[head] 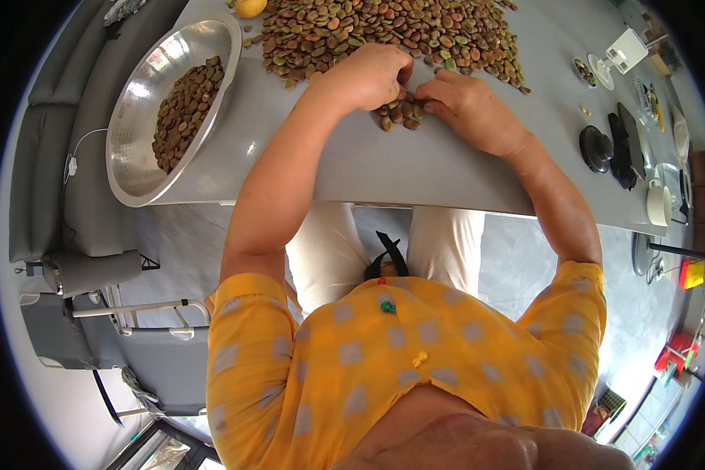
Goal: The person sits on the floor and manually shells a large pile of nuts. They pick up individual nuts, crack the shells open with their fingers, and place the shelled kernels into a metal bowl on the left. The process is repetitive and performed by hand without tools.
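Observation:
A wide heap of dried broad beans (pixel 388 29), brown with some green and reddish ones, is spread over the far side of the grey table. Closer to me lies a small cluster of broad beans (pixel 400 114). My left hand (pixel 371 76) is bent over the left side of this cluster, its fingers curled and its fingertips partly hidden. From the right, my right hand (pixel 473 108) reaches in, with its thumb and fingertips at the cluster's edge. Whether either hand grips a bean cannot be made out.
On the left, a perforated metal colander (pixel 132 129) holds more broad beans (pixel 189 111). A yellow fruit (pixel 250 7) sits behind it. Along the right stand a small bowl (pixel 584 71), a white stand (pixel 625 51), a black lid (pixel 595 148) and a white mug (pixel 658 202). The grey table (pixel 423 170) ends near my thighs.

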